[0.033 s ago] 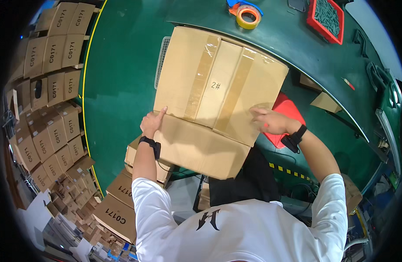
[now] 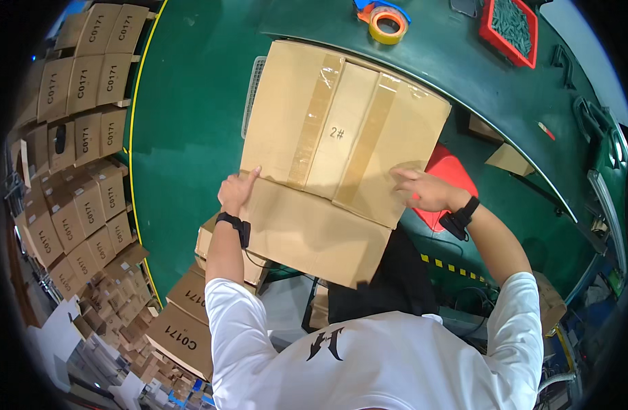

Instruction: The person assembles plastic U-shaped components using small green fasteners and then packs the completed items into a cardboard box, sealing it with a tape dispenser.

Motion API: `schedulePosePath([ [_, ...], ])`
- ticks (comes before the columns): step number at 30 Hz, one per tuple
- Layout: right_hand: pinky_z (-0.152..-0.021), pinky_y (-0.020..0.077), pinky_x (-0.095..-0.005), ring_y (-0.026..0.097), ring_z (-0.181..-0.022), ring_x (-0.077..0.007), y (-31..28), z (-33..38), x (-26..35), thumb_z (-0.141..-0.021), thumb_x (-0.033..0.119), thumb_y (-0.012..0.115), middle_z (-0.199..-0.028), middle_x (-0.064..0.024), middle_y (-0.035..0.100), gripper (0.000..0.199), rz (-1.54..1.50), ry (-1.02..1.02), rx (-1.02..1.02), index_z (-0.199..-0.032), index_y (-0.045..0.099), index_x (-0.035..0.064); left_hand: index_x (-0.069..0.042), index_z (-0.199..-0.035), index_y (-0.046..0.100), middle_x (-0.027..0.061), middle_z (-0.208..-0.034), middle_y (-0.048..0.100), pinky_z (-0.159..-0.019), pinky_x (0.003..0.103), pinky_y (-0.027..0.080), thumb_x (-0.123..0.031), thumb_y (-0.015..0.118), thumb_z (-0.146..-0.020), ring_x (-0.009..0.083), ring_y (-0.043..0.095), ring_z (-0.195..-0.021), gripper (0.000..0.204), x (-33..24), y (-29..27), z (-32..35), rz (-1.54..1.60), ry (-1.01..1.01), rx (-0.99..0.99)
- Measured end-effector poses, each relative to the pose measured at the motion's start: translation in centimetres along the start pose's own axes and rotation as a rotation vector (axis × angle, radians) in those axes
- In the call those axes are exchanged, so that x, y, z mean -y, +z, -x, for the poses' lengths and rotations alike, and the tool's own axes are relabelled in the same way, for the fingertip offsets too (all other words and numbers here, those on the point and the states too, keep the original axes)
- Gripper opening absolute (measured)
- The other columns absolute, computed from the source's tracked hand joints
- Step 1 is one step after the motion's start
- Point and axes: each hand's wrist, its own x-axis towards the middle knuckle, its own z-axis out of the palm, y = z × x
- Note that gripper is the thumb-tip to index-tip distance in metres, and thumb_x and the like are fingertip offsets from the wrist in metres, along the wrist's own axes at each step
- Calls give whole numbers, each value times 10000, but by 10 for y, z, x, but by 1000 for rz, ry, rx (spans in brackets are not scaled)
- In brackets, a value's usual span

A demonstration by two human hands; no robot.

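Plainly, the large cardboard box (image 2: 341, 130) lies tilted on the near edge of the green tabletop (image 2: 191, 102). Its taped top faces the camera and its near side (image 2: 314, 232) hangs out over the edge toward the person. Two strips of clear tape run the length of the top, and the flaps lie shut beneath them (a short handwritten mark sits between the strips).

We find the left hand (image 2: 237, 191) at the box's near left corner. Its forefinger is stretched out along the top edge and the other fingers are folded against the near side. This grip is not closed round anything; it presses only. The right hand (image 2: 423, 190) lies flat on the near right part of the top, fingers spread and pointing left, so this grip too is open and merely rests on the cardboard. Each wrist carries a black band.

A red object (image 2: 454, 174) shows just beside the box, under the right hand, partly hidden. A white mesh piece (image 2: 252, 89) shows under the box's left edge. At the far rim of the tabletop are a roll of tape (image 2: 387, 24) and a red tray (image 2: 508, 27) of dark small parts. Stacks of smaller boxes (image 2: 88, 82) stand on the person's left, with more near the left elbow (image 2: 184, 335).
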Motion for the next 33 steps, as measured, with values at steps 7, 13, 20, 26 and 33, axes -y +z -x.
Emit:
schedulePosePath([
  [7,-1115,352,-531,290,-1467,-331,25,19,21,-657,281,848,-1597,-146,268,818,361,9,-94,-1400,528,160,9,-1450,410,268,-1302,617,-1010,467,487,-731,584,-813,394,606,-1208,992,-19,-54,-8,-101,59,194],
  [13,-1190,231,-562,173,-1519,-363,56,50,51,-623,327,883,-1632,-185,183,1015,384,70,-70,-1498,382,203,-137,-1577,210,260,-1454,492,-1092,455,411,-542,613,-893,383,491,-1346,891,-45,-121,13,140,266,475],
  [20,-1162,286,-529,297,-1454,-391,103,45,38,-721,296,849,-1512,-180,385,777,21,125,-445,-1395,505,120,-156,-1585,217,225,-1588,284,-1160,458,336,-607,504,-968,372,432,-1386,816,-36,-179,0,711,224,817],
  [26,-1146,331,-470,349,-1398,-396,125,28,26,-801,251,807,-1484,-219,377,823,-377,608,-1045,-1473,386,34,-92,-1559,254,224,-1534,371,-1134,410,389,-533,503,-1001,373,487,-1330,754,-38,-158,-23,1383,530,506],
  [33,-1155,326,-451,367,-1397,-345,86,-12,-2,-818,171,783,-1509,-198,367,962,-472,591,-977,-1570,198,43,-62,-1471,396,276,-1372,514,-1087,478,383,-463,491,-991,404,500,-1284,632,-75,-6,-60,603,378,-247],
])
